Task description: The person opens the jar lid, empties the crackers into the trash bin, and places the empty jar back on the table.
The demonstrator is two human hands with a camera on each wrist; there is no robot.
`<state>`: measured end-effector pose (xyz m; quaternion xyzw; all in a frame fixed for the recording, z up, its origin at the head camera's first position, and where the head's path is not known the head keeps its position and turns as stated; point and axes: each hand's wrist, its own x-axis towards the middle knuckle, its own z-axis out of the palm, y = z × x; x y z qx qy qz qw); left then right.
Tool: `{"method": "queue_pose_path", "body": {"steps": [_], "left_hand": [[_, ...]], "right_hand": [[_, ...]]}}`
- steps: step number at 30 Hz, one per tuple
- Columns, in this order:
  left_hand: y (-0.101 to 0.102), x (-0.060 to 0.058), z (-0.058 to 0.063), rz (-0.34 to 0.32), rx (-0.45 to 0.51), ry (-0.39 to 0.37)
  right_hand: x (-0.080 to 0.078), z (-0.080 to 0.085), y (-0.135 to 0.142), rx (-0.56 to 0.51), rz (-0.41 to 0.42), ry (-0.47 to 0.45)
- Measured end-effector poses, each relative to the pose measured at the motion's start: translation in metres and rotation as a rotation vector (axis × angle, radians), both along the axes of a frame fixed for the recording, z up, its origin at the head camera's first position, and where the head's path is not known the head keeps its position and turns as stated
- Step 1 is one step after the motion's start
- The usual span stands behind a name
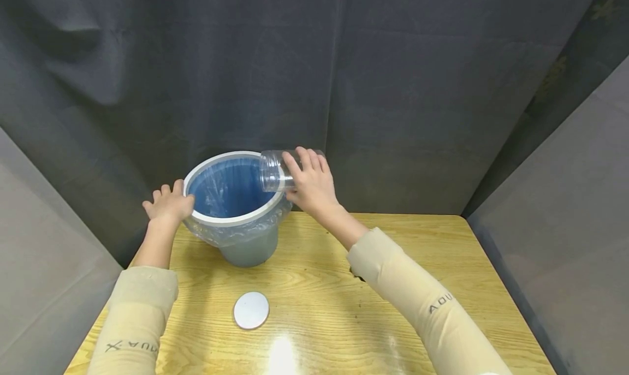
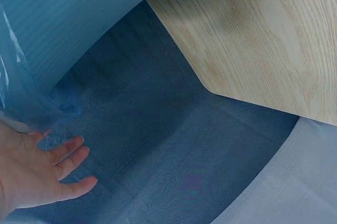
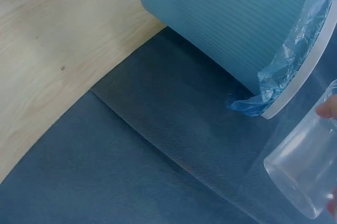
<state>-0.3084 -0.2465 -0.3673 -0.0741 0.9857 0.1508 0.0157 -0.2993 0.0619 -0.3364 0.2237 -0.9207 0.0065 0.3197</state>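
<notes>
A blue-green trash bin (image 1: 249, 249) with a white rim and a clear plastic bag liner (image 1: 221, 233) stands at the table's far left. My right hand (image 1: 314, 186) grips a clear plastic jar (image 1: 273, 170) lying on its side, its mouth turned left over the bin's right rim. In the right wrist view the clear jar (image 3: 305, 161) shows no contents, and only some fingertips appear. At the rim's left side rests my left hand (image 1: 169, 203), thumb by the rim and fingers spread outward. The left wrist view shows this hand (image 2: 42, 171) with its fingers extended beside the liner.
A white round disc (image 1: 251, 310) lies flat on the wooden table (image 1: 314, 298), in front of the bin. Dark grey cloth (image 1: 393, 118) hangs behind the table. Lighter panels (image 1: 565, 216) flank it on both sides.
</notes>
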Motion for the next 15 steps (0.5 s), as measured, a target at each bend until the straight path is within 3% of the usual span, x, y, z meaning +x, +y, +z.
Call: {"method": "queue_pose_path", "body": {"steps": [15], "left_hand": [[-0.001,-0.001,-0.001,-0.002,-0.001,0.004]], "right_hand": [[0.003,-0.021,0.025,-0.177,0.025,0.034]]}}
